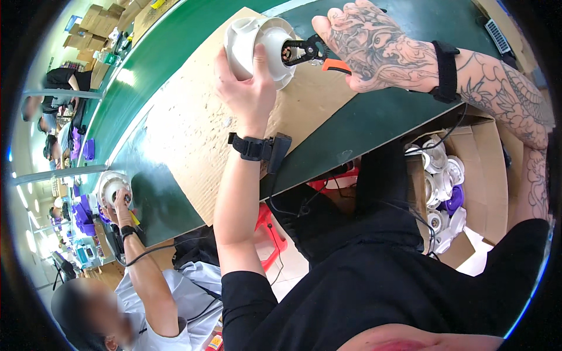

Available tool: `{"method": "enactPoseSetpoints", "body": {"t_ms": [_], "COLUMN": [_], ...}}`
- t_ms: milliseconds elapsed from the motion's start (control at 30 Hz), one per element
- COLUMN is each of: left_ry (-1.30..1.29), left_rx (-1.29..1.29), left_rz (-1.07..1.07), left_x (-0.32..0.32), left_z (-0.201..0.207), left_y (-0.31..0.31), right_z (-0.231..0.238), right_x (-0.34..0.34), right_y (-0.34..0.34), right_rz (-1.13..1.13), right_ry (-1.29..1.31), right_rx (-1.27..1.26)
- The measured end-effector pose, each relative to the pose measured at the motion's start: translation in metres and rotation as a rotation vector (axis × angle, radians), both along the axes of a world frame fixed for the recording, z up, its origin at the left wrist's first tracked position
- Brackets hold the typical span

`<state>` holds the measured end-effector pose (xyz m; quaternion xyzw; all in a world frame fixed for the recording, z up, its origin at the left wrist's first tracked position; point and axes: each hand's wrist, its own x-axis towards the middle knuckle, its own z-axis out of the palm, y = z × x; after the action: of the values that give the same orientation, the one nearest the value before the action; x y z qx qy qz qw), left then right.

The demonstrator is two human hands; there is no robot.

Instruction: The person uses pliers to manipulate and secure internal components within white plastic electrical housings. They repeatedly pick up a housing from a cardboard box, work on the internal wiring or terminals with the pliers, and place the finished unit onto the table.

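Centrally near the top, a person's left hand holds a rounded white housing above a flat cardboard sheet on a green table. Its thumb and fingers are spread wide, curved around the housing, which lies tipped so that its round opening faces right. The tattooed right hand is closed around black pliers with an orange grip (most of its curled fingers are hidden from view). The pliers' tips reach into the opening, near small coppery parts; whether they pinch anything, one cannot tell. The step in hand seems to be working on those inner parts, and the next move likely calls for a steady left hold and a controlled squeeze or pull from the right. Below right, an open carton holds more white pieces and a purple one.
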<state>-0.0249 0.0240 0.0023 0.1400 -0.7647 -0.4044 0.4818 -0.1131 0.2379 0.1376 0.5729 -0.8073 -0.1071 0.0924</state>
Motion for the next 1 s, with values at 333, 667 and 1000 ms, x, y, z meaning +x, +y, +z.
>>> {"method": "enactPoseSetpoints", "body": {"t_ms": [333,667,1000], "left_ry": [-0.008,-0.014,0.019], "left_rx": [-0.014,-0.169,0.11], "left_rz": [-0.021,0.064,-0.046], "left_x": [-0.001,-0.008,0.0], "left_z": [0.003,0.008,0.014], "left_y": [0.004,0.013,-0.003], "right_z": [-0.003,-0.024,-0.015], "right_x": [-0.009,-0.015,-0.019], "right_y": [0.001,0.009,-0.015], "right_rz": [-0.056,-0.085,-0.048], "right_ry": [-0.283,-0.155,-0.091], "right_rx": [-0.036,-0.03,0.071]}}
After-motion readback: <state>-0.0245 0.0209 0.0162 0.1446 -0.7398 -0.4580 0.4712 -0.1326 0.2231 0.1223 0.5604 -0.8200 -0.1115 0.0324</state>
